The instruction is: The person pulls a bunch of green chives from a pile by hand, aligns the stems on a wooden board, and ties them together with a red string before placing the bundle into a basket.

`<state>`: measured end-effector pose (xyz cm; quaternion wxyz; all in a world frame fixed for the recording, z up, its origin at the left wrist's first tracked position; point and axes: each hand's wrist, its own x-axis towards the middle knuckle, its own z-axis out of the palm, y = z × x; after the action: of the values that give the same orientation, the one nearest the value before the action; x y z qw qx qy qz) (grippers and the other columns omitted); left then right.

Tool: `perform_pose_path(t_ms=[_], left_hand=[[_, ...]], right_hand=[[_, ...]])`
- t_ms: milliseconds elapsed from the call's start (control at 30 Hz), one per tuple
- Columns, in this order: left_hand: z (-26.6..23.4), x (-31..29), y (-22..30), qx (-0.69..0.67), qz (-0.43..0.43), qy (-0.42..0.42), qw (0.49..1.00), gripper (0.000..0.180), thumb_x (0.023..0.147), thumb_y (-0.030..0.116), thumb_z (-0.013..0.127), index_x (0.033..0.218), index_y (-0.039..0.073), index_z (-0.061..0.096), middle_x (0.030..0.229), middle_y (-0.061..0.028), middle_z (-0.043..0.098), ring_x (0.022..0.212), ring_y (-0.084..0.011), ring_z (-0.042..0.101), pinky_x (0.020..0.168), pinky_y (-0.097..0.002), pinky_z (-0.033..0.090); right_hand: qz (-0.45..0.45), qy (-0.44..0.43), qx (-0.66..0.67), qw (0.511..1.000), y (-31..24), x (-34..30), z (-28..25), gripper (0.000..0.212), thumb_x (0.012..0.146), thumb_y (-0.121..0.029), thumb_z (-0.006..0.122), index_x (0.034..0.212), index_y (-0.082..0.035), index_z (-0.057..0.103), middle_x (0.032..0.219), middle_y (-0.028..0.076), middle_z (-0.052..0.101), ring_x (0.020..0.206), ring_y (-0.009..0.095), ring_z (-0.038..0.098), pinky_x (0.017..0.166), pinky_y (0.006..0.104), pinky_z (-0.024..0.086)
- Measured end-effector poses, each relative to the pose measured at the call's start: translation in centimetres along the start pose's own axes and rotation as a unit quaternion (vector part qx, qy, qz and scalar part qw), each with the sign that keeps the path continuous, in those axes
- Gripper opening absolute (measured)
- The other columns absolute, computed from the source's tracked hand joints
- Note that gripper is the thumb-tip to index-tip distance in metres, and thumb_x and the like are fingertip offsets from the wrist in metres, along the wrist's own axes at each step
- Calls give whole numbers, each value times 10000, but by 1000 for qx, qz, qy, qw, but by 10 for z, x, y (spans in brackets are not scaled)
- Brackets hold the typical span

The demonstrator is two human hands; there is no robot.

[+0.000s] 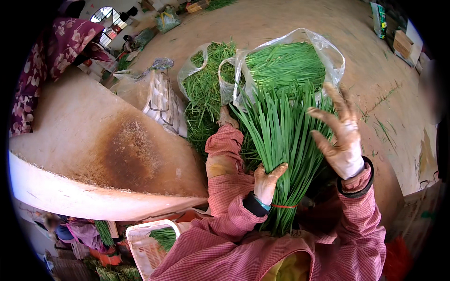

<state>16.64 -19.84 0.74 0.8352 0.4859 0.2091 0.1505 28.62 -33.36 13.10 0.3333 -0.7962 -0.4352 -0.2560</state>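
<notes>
My left hand [266, 183] is wrapped round a large bundle of long flat green leaves that look like garlic chives [281, 136]. A red band [284, 206] circles the bundle just below that hand, near the stem ends by my lap. The leaf tips fan out away from me. To the right of the fanned leaves, my right hand [341, 133] is raised with its fingers spread and holds nothing. It wears a soiled whitish covering over the palm and wrist.
Beyond the bundle stand a clear plastic bag [332, 54] of neatly laid green leaves and another bag [191, 70] of loose trimmings. A stained curved slab [154, 164] fills the left side. A white basket [136, 234] with greens sits lower left. Another person's floral sleeve [61, 51] shows upper left.
</notes>
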Motion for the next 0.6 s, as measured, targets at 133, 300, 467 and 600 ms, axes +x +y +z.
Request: perform_pose_path(t_ms=[133,300,467,600], left_hand=[[7,2,-10,3,-6,-14,1000,186,733,19,644,915,27,611,880,-17,617,772,-95,560,745,-231,444],[-4,12,-3,19,-11,17,1000,227,715,40,636,937,6,602,878,-47,622,793,-134,578,756,-262,448],[41,53,12,-71,17,-45,996,272,714,25,646,967,-18,555,909,-76,604,809,-143,583,782,-258,462],[151,77,19,-29,45,-186,981,285,722,76,671,969,9,545,916,-45,582,788,-111,557,729,-238,454]], right_hand=[[-70,-132,-181,972,32,-9,38,248,583,-77,668,822,-91,601,1255,106,441,1211,288,339,973,461,293],[174,164,-81,968,106,-31,-7,363,705,-55,649,1051,-72,540,1206,143,481,1121,296,441,940,350,346],[417,-137,477,761,67,-98,5,942,649,-233,764,1357,-39,174,1362,157,264,1256,256,260,1014,354,232],[385,41,429,816,88,-65,-7,754,624,-157,781,1234,-9,363,1123,104,524,1036,193,484,899,332,382]])
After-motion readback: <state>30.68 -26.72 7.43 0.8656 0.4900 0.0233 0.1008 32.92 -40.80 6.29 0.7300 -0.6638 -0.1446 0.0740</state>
